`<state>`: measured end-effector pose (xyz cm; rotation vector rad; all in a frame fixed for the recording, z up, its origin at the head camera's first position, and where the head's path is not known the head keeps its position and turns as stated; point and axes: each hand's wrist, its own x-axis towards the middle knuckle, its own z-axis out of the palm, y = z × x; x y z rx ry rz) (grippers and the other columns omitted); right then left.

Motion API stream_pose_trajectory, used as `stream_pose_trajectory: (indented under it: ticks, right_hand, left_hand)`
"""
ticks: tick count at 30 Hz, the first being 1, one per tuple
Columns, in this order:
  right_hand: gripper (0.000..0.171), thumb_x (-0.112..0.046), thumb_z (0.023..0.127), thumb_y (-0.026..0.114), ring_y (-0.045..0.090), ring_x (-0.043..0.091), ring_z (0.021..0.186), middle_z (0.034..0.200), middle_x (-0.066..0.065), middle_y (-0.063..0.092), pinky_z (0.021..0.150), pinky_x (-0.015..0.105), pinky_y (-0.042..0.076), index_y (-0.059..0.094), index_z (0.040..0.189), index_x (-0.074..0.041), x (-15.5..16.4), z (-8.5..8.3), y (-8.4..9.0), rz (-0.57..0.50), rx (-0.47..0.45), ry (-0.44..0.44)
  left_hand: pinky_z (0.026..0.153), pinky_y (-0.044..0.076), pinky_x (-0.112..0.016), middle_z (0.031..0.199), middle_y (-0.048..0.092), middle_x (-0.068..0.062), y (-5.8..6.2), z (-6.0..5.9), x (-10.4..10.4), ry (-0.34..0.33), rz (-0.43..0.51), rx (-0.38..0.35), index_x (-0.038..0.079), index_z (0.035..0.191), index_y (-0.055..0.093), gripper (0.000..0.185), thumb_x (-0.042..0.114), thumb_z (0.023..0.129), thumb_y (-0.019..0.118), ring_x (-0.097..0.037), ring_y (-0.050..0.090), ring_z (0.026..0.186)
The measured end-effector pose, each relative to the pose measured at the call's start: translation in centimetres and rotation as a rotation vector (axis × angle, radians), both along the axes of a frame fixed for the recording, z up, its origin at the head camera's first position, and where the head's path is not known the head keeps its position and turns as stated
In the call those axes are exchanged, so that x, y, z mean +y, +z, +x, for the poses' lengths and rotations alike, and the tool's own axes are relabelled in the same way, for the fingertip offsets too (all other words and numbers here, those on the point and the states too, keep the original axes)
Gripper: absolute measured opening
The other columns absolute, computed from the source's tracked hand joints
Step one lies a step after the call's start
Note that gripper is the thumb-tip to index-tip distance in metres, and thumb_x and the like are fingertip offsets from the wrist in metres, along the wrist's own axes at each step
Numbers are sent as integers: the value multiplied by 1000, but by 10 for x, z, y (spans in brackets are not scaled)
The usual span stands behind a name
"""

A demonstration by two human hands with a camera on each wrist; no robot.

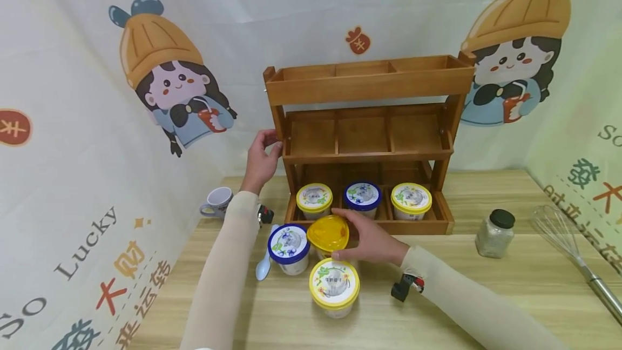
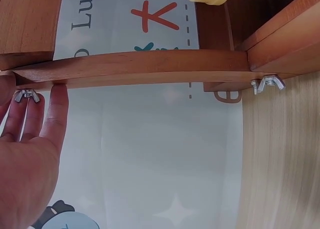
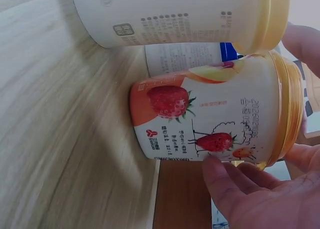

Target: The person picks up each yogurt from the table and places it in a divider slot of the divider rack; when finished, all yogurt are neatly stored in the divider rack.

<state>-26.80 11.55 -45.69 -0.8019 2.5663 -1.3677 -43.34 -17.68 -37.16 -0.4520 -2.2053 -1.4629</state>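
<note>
My left hand (image 1: 262, 160) is at the left upright of a brown wooden three-tier rack (image 1: 369, 88). In the left wrist view, its fairly straight fingers (image 2: 56, 114) touch the outer side of the wooden upright (image 2: 150, 69) beside a wing nut (image 2: 27, 95). My right hand (image 1: 371, 237) holds a yogurt cup with a translucent yellow lid (image 1: 328, 232), thumb and fingers on opposite sides. Strawberries are printed on this cup (image 3: 210, 114) in the right wrist view. Close by stand a yellow-lidded cup (image 1: 334, 285) and a blue-lidded cup (image 1: 289, 247).
The rack's bottom tier holds a yellow-lidded cup (image 1: 315, 199), a blue-lidded cup (image 1: 362, 197) and another yellow-lidded cup (image 1: 411, 200). A mug (image 1: 218, 201) and a light blue spoon (image 1: 263, 267) lie left. A black-lidded jar (image 1: 494, 234) and a whisk (image 1: 578, 258) are right.
</note>
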Motion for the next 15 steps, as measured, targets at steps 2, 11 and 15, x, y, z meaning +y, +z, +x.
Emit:
stream_pose_trajectory:
  ticks: [2, 11, 15]
  right_hand:
    - [102, -43, 81, 91, 49, 36, 147, 163, 11, 47, 124, 59, 41, 37, 163, -14, 1, 1, -2, -5, 11, 12]
    - [99, -32, 83, 91, 55, 35, 140, 159, 15, 49, 112, 48, 56, 35, 163, -11, 5, 1, -5, -85, -43, 54]
    - [98, -32, 83, 91, 55, 33, 139, 158, 14, 49, 111, 46, 57, 36, 162, -12, 6, 0, -4, -94, -52, 54]
  left_hand:
    - [105, 60, -50, 135, 65, -20, 0, 0, 1, -3, -2, -3, 3, 139, 56, 32, 10, 107, 60, -33, 61, 132]
    - [108, 58, -53, 136, 65, -21, 0, 0, 2, 0, -12, -2, 3, 139, 56, 34, 12, 107, 60, -36, 60, 134]
    - [108, 58, -52, 136, 64, -20, 0, 1, 1, 6, -12, -5, 3, 139, 56, 34, 11, 107, 60, -35, 60, 133]
